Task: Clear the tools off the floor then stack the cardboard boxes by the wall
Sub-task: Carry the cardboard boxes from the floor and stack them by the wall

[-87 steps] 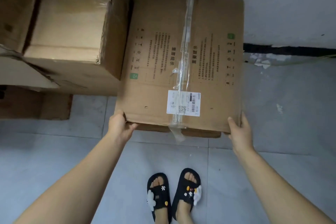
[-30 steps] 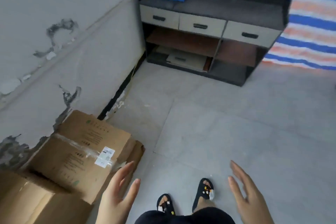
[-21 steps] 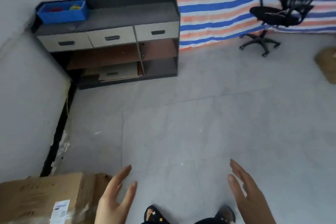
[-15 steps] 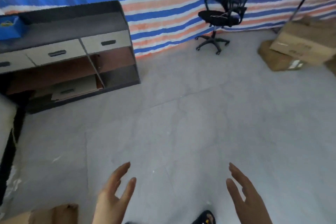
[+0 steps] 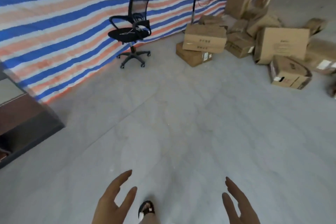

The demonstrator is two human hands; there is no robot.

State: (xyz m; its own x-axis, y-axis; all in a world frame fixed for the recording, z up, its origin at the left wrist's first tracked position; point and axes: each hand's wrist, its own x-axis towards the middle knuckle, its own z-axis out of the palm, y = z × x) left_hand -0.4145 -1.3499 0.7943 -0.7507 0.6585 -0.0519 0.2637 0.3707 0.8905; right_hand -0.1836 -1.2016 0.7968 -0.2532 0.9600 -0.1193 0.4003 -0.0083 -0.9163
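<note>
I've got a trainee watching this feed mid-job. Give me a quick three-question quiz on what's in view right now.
1. True or false: the left hand and right hand both hold a box.
2. What stands between the cabinet and the box pile? A) ladder B) office chair C) cart
3. Fill in: behind the chair hangs a striped ____.

Key: 1. False, both are open and hold nothing. 2. B. 3. Tarp.

I'm seeing matt brown cardboard boxes (image 5: 204, 39), a smooth grey tiled floor (image 5: 181, 123), a striped woven plastic tarp (image 5: 54, 14), and a black mesh-backed chair (image 5: 132, 31).
</note>
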